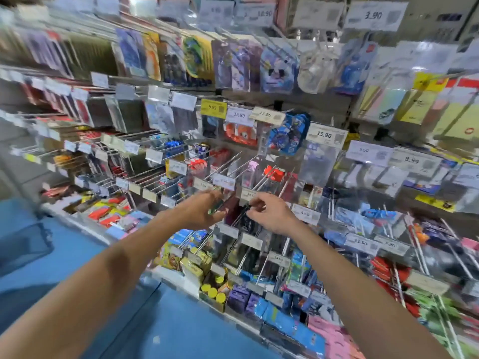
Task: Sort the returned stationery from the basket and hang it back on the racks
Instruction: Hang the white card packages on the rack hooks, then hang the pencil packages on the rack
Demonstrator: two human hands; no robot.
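Dark packet (245, 218) at centre pegs (228, 161), pinched by right hand (272, 215) fingertips; left hand (201, 209) just left, apparently curled on green item (215, 207), blurred. Hanging step in hand; next, align hang-hole with 1 peg, slide on.

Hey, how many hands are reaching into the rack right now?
2. The left hand is at the middle hooks, by a small green item; the right hand, just right of it, pinches a dark packet.

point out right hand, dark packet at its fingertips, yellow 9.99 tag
right hand (272, 215): head view, back of hand
dark packet (245, 221): head view, upper part
yellow 9.99 tag (213, 108): head view, tag face
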